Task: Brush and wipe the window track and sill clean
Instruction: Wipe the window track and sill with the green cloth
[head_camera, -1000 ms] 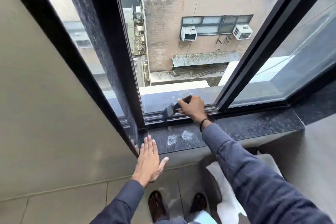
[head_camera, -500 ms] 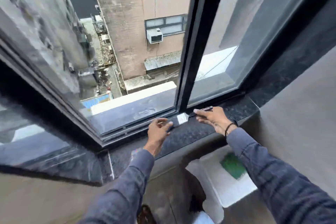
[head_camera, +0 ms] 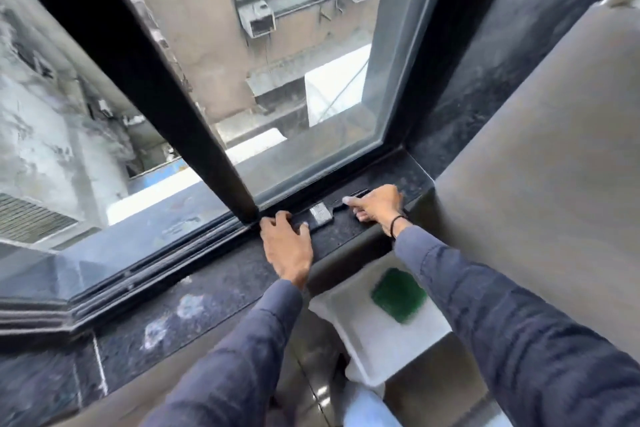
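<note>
Close in, both hands work at the right end of the dark speckled stone sill [head_camera: 214, 291], hemmed by the side wall [head_camera: 540, 156] on the right and the black upright frame bar [head_camera: 194, 121] at the left. Open sill runs on toward the lower left, marked with pale dusty smudges; the ribbed metal window track [head_camera: 149, 263] lies along its far edge, its grooves dark and straight. The brush [head_camera: 320, 214] lies low across the sill just beside the fixed glass pane [head_camera: 311, 114], its long axis roughly along the track, handle toward the right and slightly away, bristle end toward the left. A flat metal ferrule shows bright at mid-length; the bristles are hidden under the left hand. The right hand [head_camera: 375, 206] is closed around the thin dark handle, a black band at its wrist. The left hand [head_camera: 285, 243] rests palm down on the sill with fingertips on the brush head; whether it grips or only presses, cannot tell. Hands are apart, joined only by the brush. Below the sill edge sits a white tray [head_camera: 381, 340] with a green scouring pad [head_camera: 399, 295] in it, somewhat blurred. Both sleeves are dark blue cloth.
</note>
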A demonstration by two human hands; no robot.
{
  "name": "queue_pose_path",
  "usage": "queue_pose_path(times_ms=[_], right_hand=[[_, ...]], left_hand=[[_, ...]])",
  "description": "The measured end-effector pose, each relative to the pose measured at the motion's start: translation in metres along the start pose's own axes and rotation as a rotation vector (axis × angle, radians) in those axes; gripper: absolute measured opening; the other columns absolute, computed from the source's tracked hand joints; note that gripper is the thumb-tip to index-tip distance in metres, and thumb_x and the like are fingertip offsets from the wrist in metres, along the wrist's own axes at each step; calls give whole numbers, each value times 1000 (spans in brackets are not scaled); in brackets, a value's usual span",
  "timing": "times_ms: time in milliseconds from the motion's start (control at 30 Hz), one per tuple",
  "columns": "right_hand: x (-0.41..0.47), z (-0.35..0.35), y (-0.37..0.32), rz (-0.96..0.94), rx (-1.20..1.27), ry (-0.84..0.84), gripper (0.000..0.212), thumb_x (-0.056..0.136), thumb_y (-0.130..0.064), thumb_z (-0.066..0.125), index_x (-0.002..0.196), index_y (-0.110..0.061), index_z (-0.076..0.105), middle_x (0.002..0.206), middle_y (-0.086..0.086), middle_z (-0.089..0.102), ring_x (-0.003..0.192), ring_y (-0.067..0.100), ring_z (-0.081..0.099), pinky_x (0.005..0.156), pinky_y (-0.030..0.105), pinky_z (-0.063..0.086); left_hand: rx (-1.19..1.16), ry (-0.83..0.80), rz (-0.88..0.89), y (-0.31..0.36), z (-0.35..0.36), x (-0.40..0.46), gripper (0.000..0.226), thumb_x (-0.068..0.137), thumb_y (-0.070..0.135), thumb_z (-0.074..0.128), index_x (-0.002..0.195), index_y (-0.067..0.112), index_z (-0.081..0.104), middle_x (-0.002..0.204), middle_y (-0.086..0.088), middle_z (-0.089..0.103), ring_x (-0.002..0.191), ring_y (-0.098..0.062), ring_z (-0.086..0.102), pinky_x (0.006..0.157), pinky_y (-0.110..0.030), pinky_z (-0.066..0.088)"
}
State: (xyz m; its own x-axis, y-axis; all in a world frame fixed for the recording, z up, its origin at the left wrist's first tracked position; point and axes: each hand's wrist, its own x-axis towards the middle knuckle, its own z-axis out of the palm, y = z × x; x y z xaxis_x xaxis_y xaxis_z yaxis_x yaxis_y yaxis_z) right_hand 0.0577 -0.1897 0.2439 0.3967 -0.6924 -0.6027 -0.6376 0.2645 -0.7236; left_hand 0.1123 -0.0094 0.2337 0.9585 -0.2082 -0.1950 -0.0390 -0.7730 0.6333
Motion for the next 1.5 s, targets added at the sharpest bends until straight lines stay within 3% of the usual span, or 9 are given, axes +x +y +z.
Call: queue_pose_path(times_ms=[133, 300, 400, 500, 767, 900, 1067, 1300, 1500], right_hand=[[-15, -25, 27, 2, 155, 23, 28, 80, -18, 84, 63, -1, 68, 53, 10, 68, 43, 16, 57, 41, 22, 51], [-13, -55, 135, 140, 156, 190, 23, 84, -19, 76, 64, -11, 67, 63, 16, 74, 47, 21, 63, 49, 31, 54], [0, -61, 222, 328, 41, 283, 13, 81, -25, 76, 82, -12, 76, 89, 18, 79, 91, 35, 73, 85, 46, 60], [19, -55, 294, 491, -83, 320, 35, 77, -35, 79, 105, -15, 76, 115, 16, 74, 119, 35, 62, 99, 41, 53], [61, -34, 355, 611, 153, 342, 35, 66, -26, 87, 96, -14, 74, 102, 12, 77, 91, 29, 71, 83, 40, 61], [33, -38, 328, 669, 495, 188, 33, 71, -6, 79, 103, 0, 73, 99, 18, 75, 78, 28, 69, 65, 32, 59], [-41, -30, 237, 582, 699, 81, 49, 78, -4, 61, 126, -1, 65, 126, 23, 69, 117, 40, 66, 103, 56, 52], [-139, 33, 107, 272, 682, -263, 45, 86, -6, 71, 130, -1, 64, 132, 24, 65, 122, 39, 63, 107, 56, 48], [-194, 144, 30, 101, 553, -491, 39, 90, -6, 68, 128, -1, 64, 124, 21, 70, 98, 30, 73, 91, 48, 59]], left_hand=[[36, 132, 348, 13, 11, -25, 16, 93, 18, 62, 107, 13, 58, 108, -10, 53, 92, -28, 59, 75, -43, 56], [148, -322, 700, 4, 87, -64, 3, 92, 11, 55, 95, 12, 55, 93, -7, 55, 83, -28, 56, 71, -44, 50], [172, -611, 565, -26, 151, -78, 11, 90, 9, 55, 99, 4, 61, 96, -17, 64, 88, -35, 61, 80, -48, 52], [216, -772, 341, -62, 215, -85, 30, 93, 16, 60, 120, 4, 61, 120, -20, 63, 109, -37, 61, 93, -40, 50], [334, -764, 218, -93, 291, -78, 43, 91, 22, 61, 129, 4, 54, 125, -23, 59, 114, -41, 56, 97, -46, 49], [210, -803, 159, -79, 251, -76, 29, 87, 11, 62, 114, 6, 70, 115, -17, 73, 108, -34, 67, 91, -36, 55], [52, -685, 209, -56, 136, -89, 28, 87, 15, 67, 113, 4, 71, 112, -17, 75, 105, -32, 67, 91, -35, 50], [-149, -380, 302, -54, -47, -76, 26, 88, 17, 69, 112, 8, 72, 104, -15, 71, 97, -26, 64, 87, -31, 45], [-213, -96, 339, -111, -179, -39, 27, 87, 14, 72, 112, 4, 72, 99, -19, 70, 95, -32, 64, 89, -42, 49]])
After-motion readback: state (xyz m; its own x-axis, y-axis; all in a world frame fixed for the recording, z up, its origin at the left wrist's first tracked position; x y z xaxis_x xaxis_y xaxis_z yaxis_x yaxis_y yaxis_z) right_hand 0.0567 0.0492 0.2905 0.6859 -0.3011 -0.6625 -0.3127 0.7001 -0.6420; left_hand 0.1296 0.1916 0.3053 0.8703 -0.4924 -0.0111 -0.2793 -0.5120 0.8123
